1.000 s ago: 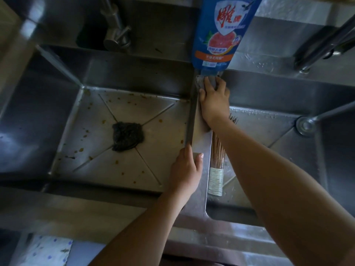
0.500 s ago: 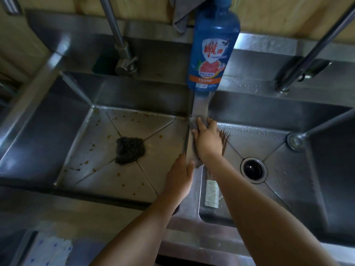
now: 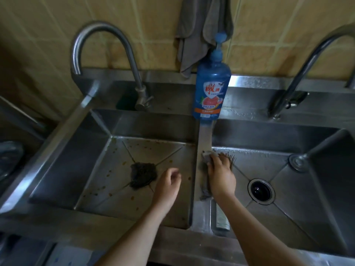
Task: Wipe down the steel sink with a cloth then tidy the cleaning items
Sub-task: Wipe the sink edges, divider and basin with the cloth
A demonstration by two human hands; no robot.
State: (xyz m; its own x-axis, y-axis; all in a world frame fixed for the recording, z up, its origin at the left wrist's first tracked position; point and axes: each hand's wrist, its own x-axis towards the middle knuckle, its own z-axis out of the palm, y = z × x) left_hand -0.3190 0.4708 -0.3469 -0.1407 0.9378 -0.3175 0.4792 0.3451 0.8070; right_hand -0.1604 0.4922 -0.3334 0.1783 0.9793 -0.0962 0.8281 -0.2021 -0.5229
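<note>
A double steel sink fills the view, with a narrow divider [image 3: 204,135] between its two basins. My right hand [image 3: 221,175] presses a grey cloth [image 3: 206,191] flat onto the divider, fingers pointing away from me. My left hand [image 3: 168,184] hovers over the left basin, fingers loosely curled and holding nothing. A dark scouring pad [image 3: 143,174] lies over the drain of the left basin [image 3: 107,169], whose floor is spotted with brown specks. A bristle brush [image 3: 229,161] lies in the right basin, partly hidden by my right arm. A blue dish-soap bottle [image 3: 211,87] stands on the back ledge.
Two curved taps rise from the back ledge, one on the left [image 3: 115,60], one on the right [image 3: 299,73]. A grey towel [image 3: 199,29] hangs on the tiled wall. The right basin has an open drain [image 3: 261,191] and an overflow fitting [image 3: 297,162].
My right hand has slid the cloth along the divider toward me, away from the bottle. My left hand has lifted off the divider and moved left over the basin. The view has tilted up.
</note>
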